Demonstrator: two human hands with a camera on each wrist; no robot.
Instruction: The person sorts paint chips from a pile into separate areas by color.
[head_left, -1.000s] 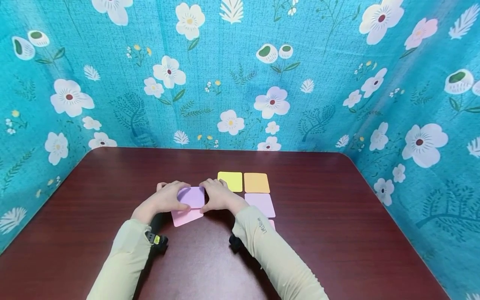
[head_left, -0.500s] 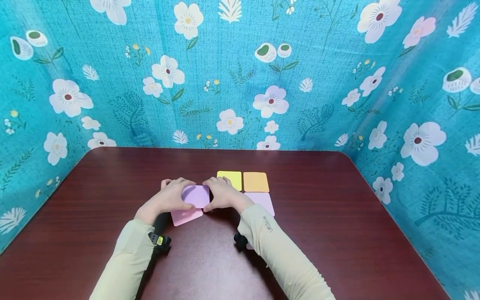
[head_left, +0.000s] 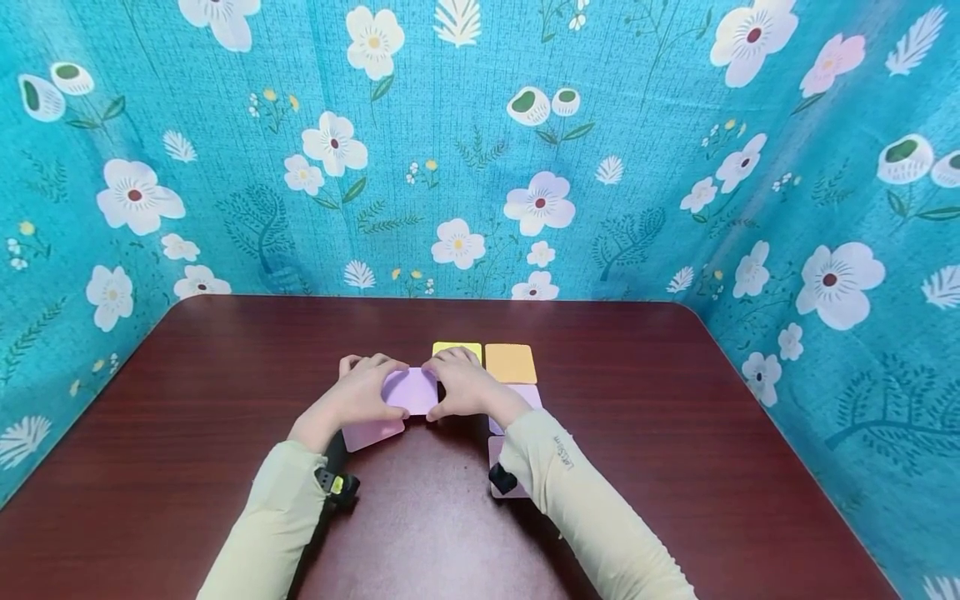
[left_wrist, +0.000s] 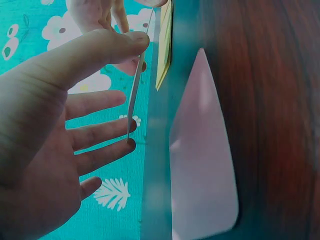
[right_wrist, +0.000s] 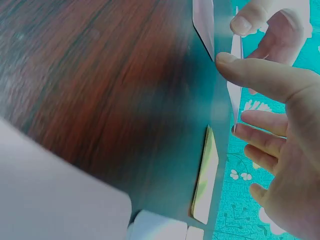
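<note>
A purple square card (head_left: 411,392) is raised off the table between my two hands, seen nearly edge-on in both wrist views. My left hand (head_left: 354,400) pinches its left side, thumb at the near edge and fingers at the far edge. In the same way my right hand (head_left: 467,387) holds the right side. Below the left hand a pink card (head_left: 372,433) lies tilted on the table, its upper part hidden by that hand. Behind the right hand is a yellow card (head_left: 457,346), partly covered in the head view.
An orange card (head_left: 511,364) lies flat beside the yellow one. Nearer me are a lilac card (head_left: 529,395) and a pale pink card (head_left: 510,492), both partly hidden by the right arm. The dark wooden table (head_left: 637,400) ends at a flowered blue curtain (head_left: 450,167).
Both hands have carried the purple card to the right, towards the yellow card, now more covered by the right hand. The tilted pink card has stayed in place.
</note>
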